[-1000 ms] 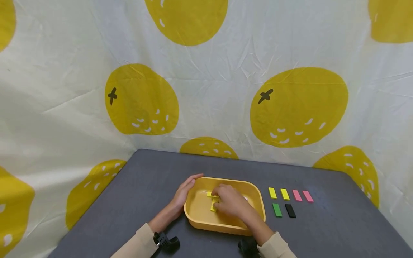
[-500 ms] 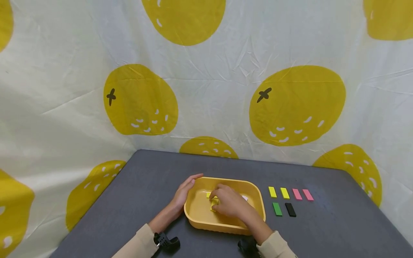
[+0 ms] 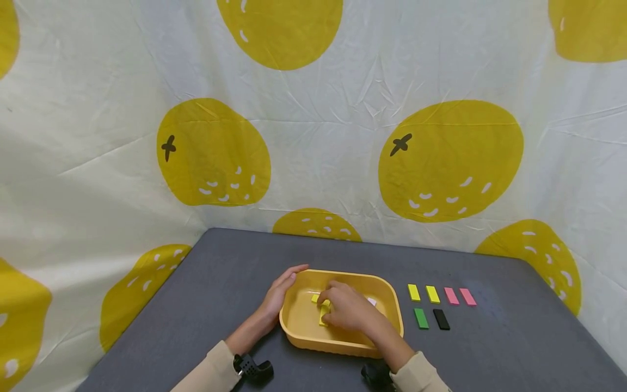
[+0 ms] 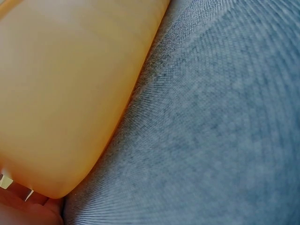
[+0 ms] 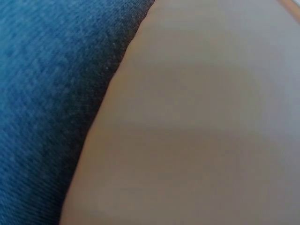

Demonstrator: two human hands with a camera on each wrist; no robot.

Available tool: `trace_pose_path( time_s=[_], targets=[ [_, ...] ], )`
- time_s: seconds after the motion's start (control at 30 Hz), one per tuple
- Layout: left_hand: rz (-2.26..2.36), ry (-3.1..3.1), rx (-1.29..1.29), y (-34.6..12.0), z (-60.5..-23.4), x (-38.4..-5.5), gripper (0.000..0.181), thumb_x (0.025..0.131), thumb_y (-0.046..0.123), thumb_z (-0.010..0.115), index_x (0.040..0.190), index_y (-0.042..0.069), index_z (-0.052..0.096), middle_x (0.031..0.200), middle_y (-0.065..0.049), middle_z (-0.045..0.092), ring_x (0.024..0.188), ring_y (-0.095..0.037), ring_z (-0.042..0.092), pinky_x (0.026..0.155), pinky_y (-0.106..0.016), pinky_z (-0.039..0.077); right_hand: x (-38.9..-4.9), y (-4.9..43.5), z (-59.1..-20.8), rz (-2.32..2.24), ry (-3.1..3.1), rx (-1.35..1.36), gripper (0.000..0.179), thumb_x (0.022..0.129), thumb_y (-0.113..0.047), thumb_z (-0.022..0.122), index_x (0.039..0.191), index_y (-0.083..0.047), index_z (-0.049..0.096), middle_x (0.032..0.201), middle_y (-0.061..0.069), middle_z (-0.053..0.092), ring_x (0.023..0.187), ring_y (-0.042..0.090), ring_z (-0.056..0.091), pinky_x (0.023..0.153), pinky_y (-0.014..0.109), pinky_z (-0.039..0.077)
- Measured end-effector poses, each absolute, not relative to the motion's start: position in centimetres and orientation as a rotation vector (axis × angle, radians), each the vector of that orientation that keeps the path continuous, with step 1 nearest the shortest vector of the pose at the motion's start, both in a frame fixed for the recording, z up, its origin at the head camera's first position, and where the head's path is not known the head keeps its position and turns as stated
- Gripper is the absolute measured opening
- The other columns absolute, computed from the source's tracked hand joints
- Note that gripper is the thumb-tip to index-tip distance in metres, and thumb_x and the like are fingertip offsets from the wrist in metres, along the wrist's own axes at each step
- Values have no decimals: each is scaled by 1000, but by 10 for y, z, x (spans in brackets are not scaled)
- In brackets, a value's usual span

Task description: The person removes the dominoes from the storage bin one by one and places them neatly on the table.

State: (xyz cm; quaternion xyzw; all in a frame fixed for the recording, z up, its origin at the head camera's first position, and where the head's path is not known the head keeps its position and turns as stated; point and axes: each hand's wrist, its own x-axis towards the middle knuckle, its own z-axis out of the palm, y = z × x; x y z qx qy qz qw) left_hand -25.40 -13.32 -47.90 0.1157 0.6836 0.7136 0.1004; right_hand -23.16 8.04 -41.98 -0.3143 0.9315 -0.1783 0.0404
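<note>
In the head view my left hand (image 3: 276, 296) rests against the left end of a yellow-orange plastic tub (image 3: 343, 348), its fingers laid along the outside wall and its thumb by the rim. My right hand (image 3: 350, 307) reaches down inside and pinches a yellow domino-like block (image 3: 324, 316) between thumb and fingers. A second yellow block (image 3: 314, 299) shows just left of the fingertips, partly covered by them. Farther right in the tub lies a whitish piece (image 3: 372, 301), half hidden behind the right hand. Both wrist views are mostly filled by the tub's outer wall (image 4: 70, 93).
Right of the tub, two yellow blocks (image 3: 432, 294) and two pink blocks (image 3: 452, 296) lie in a row on the dark grey table (image 3: 245, 261). Below them are a green block (image 3: 420, 319) and a black block (image 3: 442, 319). A fruit-patterned curtain (image 3: 323, 152) hangs behind.
The yellow blocks under my right fingers have shifted and turned slightly, the left one toward me. More of the whitish piece shows now. My left hand and the tub stay put.
</note>
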Motion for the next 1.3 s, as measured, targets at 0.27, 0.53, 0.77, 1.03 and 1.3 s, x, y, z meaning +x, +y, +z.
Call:
trace_pose_path(
  time_s=[0.27,0.53,0.77,1.03,1.3],
  targets=[
    [2104,2021,347,-133,-478,-254,51,114,34,30,156,9,43,161,-11,43,144,-32,47,119,-51,39,-231,81,-419,-560,2863,-994,20,83,-16,83,103,-13,80,105,1,68,91,14,60,87,36,55],
    [2112,2005,352,-133,-478,-256,51,114,34,30,157,9,43,161,-12,43,144,-33,47,119,-49,39,-233,81,-418,-598,2832,-1029,25,79,-19,86,102,-11,80,89,-1,65,74,8,50,69,24,46],
    [2112,2011,360,-133,-478,-256,51,114,35,30,157,9,43,161,-12,43,144,-33,47,119,-49,39,-232,82,-416,-555,2790,-1009,33,74,-19,89,105,-12,80,87,-4,61,73,8,47,67,23,42],
    [2106,2026,357,-133,-479,-256,52,114,36,31,157,9,43,162,-11,43,144,-31,47,119,-48,38,-230,82,-412,-537,2714,-1066,33,73,-19,92,102,-11,81,87,-2,64,74,6,47,68,22,43],
    [2112,2012,355,-133,-480,-254,52,114,34,30,157,8,43,161,-13,43,144,-32,47,119,-48,39,-228,83,-409,-533,2638,-1069,42,71,0,83,111,-11,80,93,-2,65,73,6,48,67,21,44]
  ],
)
